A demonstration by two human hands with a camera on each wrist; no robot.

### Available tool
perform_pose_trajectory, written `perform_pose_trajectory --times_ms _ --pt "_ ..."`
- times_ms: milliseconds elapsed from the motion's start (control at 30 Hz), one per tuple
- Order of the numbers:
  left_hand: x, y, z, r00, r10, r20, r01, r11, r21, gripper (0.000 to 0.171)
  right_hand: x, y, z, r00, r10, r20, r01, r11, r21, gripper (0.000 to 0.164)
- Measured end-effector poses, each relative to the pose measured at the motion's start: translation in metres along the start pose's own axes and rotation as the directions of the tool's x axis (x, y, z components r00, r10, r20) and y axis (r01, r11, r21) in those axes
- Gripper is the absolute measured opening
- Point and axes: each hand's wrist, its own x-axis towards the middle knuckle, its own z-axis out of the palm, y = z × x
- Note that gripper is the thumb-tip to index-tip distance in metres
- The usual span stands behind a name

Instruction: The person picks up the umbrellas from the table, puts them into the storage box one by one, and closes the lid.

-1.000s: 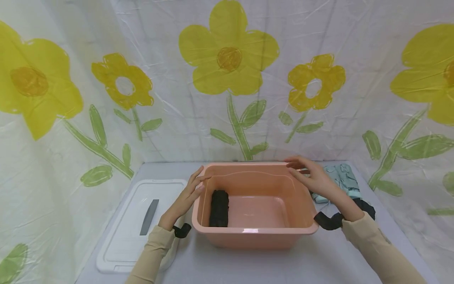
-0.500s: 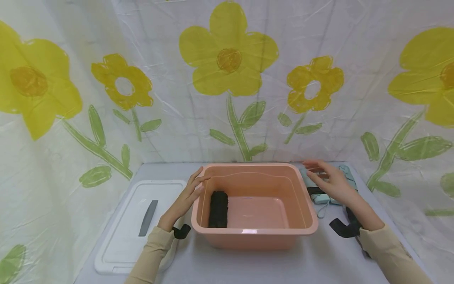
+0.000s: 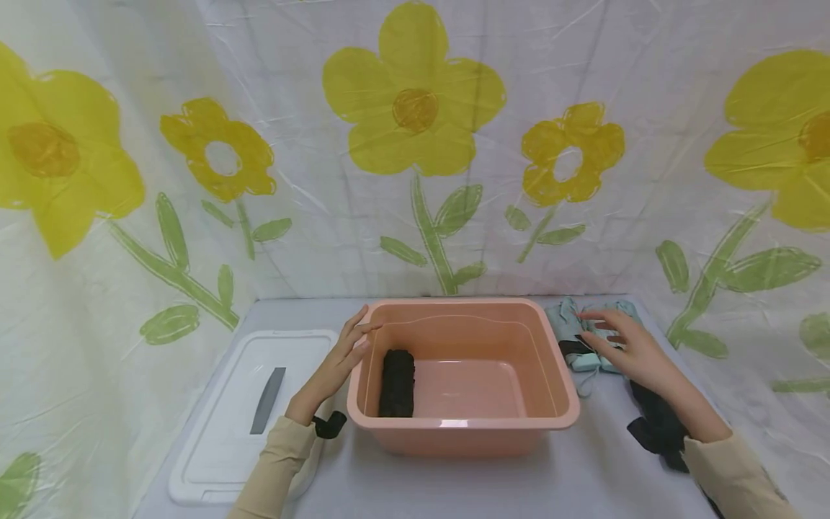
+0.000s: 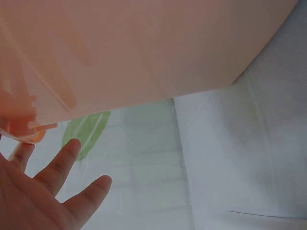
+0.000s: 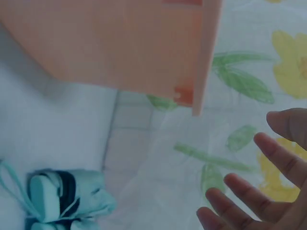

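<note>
A peach plastic storage bin (image 3: 463, 440) stands in the middle of the table in the head view. Inside it, against the left wall, lies a black rolled bundle (image 3: 397, 383). My left hand (image 3: 333, 366) is at the bin's left rim with its fingers spread. To the right of the bin, my right hand (image 3: 630, 351) hovers with fingers apart, over light teal rolled bundles (image 3: 563, 326) with cords and a dark band. It partly hides them in that view. In the right wrist view a teal bundle (image 5: 88, 191) lies below and apart from the fingers, which hold nothing.
A white lid (image 3: 210, 447) with a grey handle (image 3: 268, 401) lies on the table left of the bin. Black dark-fabric things (image 3: 655, 418) show around the right wrist. A flowered curtain (image 3: 311, 252) hangs behind the table.
My right hand has moved from the bin's right rim rightward to above the teal bundles. My left hand has stayed at the left rim.
</note>
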Motion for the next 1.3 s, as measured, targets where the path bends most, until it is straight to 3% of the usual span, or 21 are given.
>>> perform_pose_trajectory --times_ms 300,533,733,967,1300 --pt "0.0 -0.001 0.0 1.0 -0.003 0.007 0.003 1.0 0.0 0.038 -0.022 0.018 0.0 0.999 0.032 0.005 -0.032 0.999 -0.034 0.037" --pt "-0.001 0.0 0.0 1.0 0.002 -0.005 -0.002 1.0 -0.001 0.038 -0.033 0.034 0.003 1.0 0.006 -0.017 -0.008 0.992 -0.123 0.035" --pt "0.0 -0.001 0.001 1.0 0.002 -0.004 -0.002 1.0 -0.003 0.039 -0.042 0.048 0.004 0.996 0.083 0.037 -0.077 0.985 -0.153 0.039" --pt "0.0 -0.001 0.002 1.0 -0.015 -0.001 0.015 1.0 0.004 0.039 -0.053 0.067 0.007 0.989 0.106 0.101 -0.085 0.978 -0.192 0.042" --pt "-0.001 -0.002 0.002 1.0 -0.027 0.002 0.027 1.0 0.006 0.039 -0.067 0.093 0.013 0.978 0.175 0.112 -0.144 0.959 -0.244 0.044"
